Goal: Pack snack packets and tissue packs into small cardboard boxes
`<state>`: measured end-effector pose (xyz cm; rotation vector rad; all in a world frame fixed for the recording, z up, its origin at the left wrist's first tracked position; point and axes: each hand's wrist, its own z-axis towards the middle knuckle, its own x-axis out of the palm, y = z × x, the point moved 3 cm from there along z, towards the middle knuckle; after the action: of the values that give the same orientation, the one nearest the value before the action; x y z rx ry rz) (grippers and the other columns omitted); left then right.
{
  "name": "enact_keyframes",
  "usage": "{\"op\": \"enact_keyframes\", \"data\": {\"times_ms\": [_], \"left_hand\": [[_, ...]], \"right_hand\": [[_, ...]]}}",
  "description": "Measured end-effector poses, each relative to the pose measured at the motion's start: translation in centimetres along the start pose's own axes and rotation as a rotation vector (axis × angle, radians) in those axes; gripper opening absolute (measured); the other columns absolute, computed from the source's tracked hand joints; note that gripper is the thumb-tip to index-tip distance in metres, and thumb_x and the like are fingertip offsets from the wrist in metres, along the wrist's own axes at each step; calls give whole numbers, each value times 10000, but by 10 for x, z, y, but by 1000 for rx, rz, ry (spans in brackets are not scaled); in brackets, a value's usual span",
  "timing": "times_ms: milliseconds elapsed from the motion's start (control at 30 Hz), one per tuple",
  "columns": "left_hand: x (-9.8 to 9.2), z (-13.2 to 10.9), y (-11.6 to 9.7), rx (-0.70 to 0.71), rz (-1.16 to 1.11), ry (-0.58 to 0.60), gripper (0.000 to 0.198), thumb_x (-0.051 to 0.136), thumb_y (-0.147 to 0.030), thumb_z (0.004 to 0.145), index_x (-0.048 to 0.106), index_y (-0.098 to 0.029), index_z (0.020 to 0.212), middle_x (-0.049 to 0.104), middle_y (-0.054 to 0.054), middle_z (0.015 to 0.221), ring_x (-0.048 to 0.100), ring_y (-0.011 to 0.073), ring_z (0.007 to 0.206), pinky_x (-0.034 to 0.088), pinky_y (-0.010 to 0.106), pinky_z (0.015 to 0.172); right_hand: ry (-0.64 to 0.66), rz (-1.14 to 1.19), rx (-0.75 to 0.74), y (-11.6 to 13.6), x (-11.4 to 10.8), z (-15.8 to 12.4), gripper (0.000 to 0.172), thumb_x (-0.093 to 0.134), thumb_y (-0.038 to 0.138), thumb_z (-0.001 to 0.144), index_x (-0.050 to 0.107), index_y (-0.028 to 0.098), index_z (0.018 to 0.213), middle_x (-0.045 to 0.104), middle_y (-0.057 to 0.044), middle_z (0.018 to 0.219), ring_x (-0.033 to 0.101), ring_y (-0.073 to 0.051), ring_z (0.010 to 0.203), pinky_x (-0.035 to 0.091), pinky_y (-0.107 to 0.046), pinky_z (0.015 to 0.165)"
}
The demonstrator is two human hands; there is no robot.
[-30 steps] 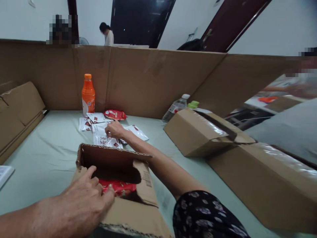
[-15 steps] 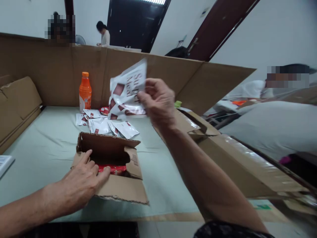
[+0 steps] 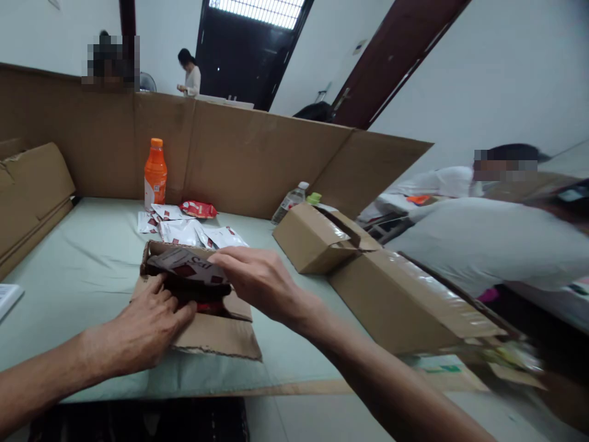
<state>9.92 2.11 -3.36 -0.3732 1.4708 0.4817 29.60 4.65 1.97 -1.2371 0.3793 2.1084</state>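
A small open cardboard box (image 3: 216,331) lies on the green table cover in front of me. My left hand (image 3: 147,319) rests on the box's left flap, fingers curled at the opening. My right hand (image 3: 257,279) is closed on a white sachet with red squares (image 3: 191,267) and holds it flat over the box's opening. A red packet shows inside the box, mostly hidden. Several more white sachets (image 3: 184,230) and a red packet (image 3: 197,209) lie on the cover behind the box.
An orange drink bottle (image 3: 155,174) stands at the cardboard back wall (image 3: 257,159). Larger cardboard boxes (image 3: 391,288) lie to the right, with a clear bottle (image 3: 289,201) behind them. Folded cardboard (image 3: 32,190) sits left. Other people are beyond the wall and at right.
My right hand picked a sachet from the pile, lifted it up, and has now brought it down over the box opening. My left hand stayed on the box.
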Motion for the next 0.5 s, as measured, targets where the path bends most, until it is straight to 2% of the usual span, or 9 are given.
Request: {"op": "enact_keyframes", "data": {"times_ms": [100, 167, 200, 267, 333, 400, 433, 500], "left_hand": [[3, 0, 1, -21, 11, 82, 615, 658, -124, 706, 608, -106, 1319, 738, 164, 989, 670, 343, 932, 378, 585, 1058], [2, -3, 2, -23, -1, 92, 658, 712, -156, 682, 600, -98, 1328, 731, 176, 1034, 664, 363, 991, 353, 609, 1096], [1, -5, 2, -29, -16, 86, 655, 725, -164, 682, 601, -105, 1323, 724, 170, 1051, 657, 367, 1023, 327, 623, 1128], [-5, -8, 2, -49, -61, 50, 601, 716, -151, 695, 616, -144, 1287, 702, 149, 1113, 635, 357, 1089, 289, 631, 1177], [-14, -9, 2, -76, -117, 3, 546, 684, -109, 690, 637, -181, 1229, 640, 151, 1284, 581, 353, 1212, 337, 585, 1178], [-22, -7, 3, -113, -152, -8, 535, 669, -85, 655, 655, -184, 1181, 512, 172, 1485, 471, 382, 1369, 388, 547, 1161], [-25, -5, 4, -134, -164, 21, 508, 668, -90, 651, 666, -176, 1152, 480, 182, 1518, 443, 397, 1396, 410, 546, 1145], [-27, 0, 5, -173, -186, 142, 414, 672, -129, 684, 686, -158, 1096, 560, 200, 1408, 516, 407, 1304, 459, 565, 1086]], "right_hand": [[497, -52, 60, 7, 25, 13, 202, 607, 48, 881, 716, 170, 1001, 779, -83, 953, 698, -184, 802, 392, -262, 616], [705, -18, 52, 11, 41, 25, 216, 659, 74, 862, 736, 160, 1045, 788, -111, 1011, 724, -223, 893, 397, -270, 646], [755, -1, 53, 12, 47, 30, 215, 651, 86, 881, 745, 156, 1061, 792, -122, 1032, 730, -235, 930, 401, -272, 661], [782, 17, 67, 10, 55, 37, 216, 595, 111, 944, 760, 160, 1074, 797, -128, 1051, 739, -238, 956, 400, -275, 669], [773, 25, 70, 7, 58, 39, 231, 558, 131, 980, 768, 166, 1068, 803, -119, 1050, 744, -227, 943, 395, -276, 661], [766, 42, 65, 6, 58, 36, 229, 567, 130, 974, 770, 170, 1075, 807, -106, 1053, 746, -217, 930, 398, -274, 661], [763, 62, 69, 6, 57, 33, 228, 580, 120, 960, 770, 170, 1075, 810, -100, 1045, 747, -215, 921, 402, -274, 662], [736, 129, 90, 7, 54, 26, 235, 598, 94, 932, 772, 170, 1071, 814, -89, 1022, 750, -216, 906, 424, -273, 670]]}}
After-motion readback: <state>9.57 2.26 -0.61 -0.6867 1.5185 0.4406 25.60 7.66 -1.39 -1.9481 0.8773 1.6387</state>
